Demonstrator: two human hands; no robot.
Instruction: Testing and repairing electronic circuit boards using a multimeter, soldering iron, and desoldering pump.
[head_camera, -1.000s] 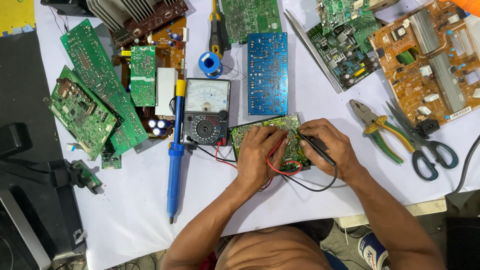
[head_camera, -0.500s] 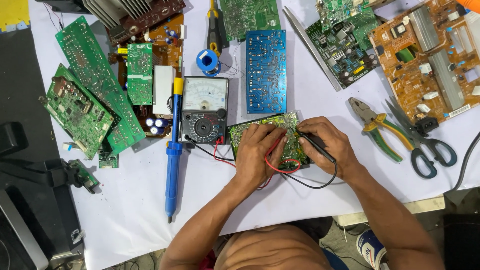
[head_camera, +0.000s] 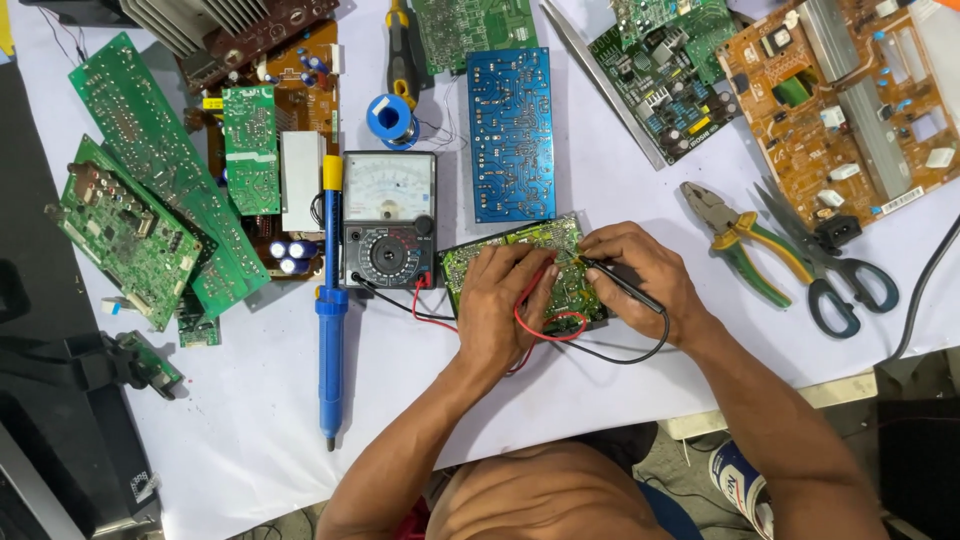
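Head view: left hand (head_camera: 500, 310) fingers together, pressing the green circuit board (head_camera: 555, 245). Right hand (head_camera: 640, 275) fingers clamped on black probe (head_camera: 625, 285), tip on board beside left fingertips. Multimeter (head_camera: 388, 220) just left.

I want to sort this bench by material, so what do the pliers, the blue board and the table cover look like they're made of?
Pliers: dull grey metal jaws, likely steel; green and yellow grips look like rubbery plastic.
Blue board: rigid laminate with a glossy blue coating and silvery solder dots.
Table cover: white sheet, matte and faintly creased, probably paper or thin plastic; hard to tell which.
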